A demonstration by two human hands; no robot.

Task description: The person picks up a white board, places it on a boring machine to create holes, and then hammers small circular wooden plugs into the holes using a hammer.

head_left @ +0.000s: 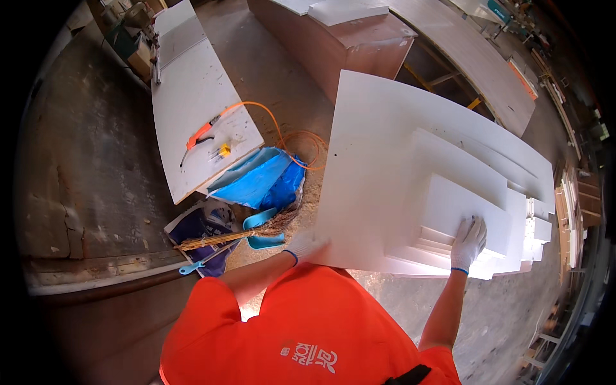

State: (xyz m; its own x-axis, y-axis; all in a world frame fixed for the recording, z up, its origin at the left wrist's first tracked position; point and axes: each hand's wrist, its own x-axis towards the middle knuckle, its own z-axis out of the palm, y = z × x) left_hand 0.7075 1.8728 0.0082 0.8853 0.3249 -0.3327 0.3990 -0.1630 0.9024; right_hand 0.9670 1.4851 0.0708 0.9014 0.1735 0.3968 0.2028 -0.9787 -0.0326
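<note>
My right hand [470, 244], in a white glove with a blue cuff, lies on the top white panel [449, 202] of a stack, across its near edge. Its fingers are stretched out over the surface. The stacked white panels vary in size and rest on a large white board [366, 147]. My left hand [307, 247], also gloved, is low at the board's near left corner. Glare and blur hide its fingers, so whether it touches the board is unclear.
Left of me, a long white bench [196, 96] carries an orange air blow gun [199, 136] with an orange hose. Beside it are a blue bag [256, 179], a straw broom [212, 242] and a blue dustpan [263, 229]. A brown cabinet [346, 38] stands beyond the board.
</note>
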